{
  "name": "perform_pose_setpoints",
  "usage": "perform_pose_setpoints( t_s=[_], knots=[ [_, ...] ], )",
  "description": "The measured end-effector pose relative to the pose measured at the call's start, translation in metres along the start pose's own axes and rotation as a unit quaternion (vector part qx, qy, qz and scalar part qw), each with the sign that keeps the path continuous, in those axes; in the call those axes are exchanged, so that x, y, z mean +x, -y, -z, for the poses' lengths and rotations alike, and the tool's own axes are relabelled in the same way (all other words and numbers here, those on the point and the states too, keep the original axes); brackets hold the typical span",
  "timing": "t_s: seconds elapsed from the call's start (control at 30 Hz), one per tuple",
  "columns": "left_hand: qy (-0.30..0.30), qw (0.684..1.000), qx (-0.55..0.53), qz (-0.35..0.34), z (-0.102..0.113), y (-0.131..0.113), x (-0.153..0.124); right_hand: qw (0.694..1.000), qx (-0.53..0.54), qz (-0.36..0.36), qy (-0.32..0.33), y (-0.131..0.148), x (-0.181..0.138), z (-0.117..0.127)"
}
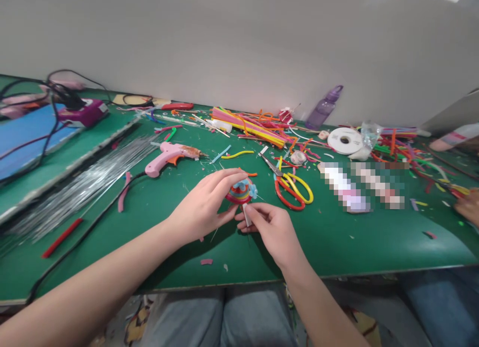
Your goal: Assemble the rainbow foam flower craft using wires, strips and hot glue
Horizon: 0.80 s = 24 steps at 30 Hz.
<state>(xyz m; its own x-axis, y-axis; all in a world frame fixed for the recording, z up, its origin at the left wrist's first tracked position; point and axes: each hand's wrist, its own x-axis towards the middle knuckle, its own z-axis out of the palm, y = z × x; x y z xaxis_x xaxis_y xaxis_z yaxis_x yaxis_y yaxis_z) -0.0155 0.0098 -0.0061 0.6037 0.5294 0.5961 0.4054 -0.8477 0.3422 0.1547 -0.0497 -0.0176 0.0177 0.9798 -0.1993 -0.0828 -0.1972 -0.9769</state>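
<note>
My left hand (207,202) is closed round a small striped craft piece (239,191) in red, orange and blue, with light-blue curls on its right side. Thumb and fingers of my right hand (267,222) pinch a small white strip (247,214) just below that piece. Thin wire-like strands stick out beneath both hands. Beyond my right hand lie scissors (290,184) with one red and one yellow handle loop. To the left rests a pink hot glue gun (170,156), its nozzle pointing right.
Pipe cleaners (249,127) are heaped at the back. A purple bottle (325,107) leans near the wall, left of a white spool (344,140). Thin clear rods (101,174) and a black cord (90,232) occupy the left. At far right is another person's hand (468,207).
</note>
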Motion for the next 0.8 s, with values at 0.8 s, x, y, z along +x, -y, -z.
perform_pose_setpoints(
  t_s=[0.8],
  knots=[
    [0.003,1.000,-0.005,0.004,-0.0009,-0.0014,0.0003,0.999,-0.037,0.021,0.008,0.0027,0.0010,-0.0018]
  ],
)
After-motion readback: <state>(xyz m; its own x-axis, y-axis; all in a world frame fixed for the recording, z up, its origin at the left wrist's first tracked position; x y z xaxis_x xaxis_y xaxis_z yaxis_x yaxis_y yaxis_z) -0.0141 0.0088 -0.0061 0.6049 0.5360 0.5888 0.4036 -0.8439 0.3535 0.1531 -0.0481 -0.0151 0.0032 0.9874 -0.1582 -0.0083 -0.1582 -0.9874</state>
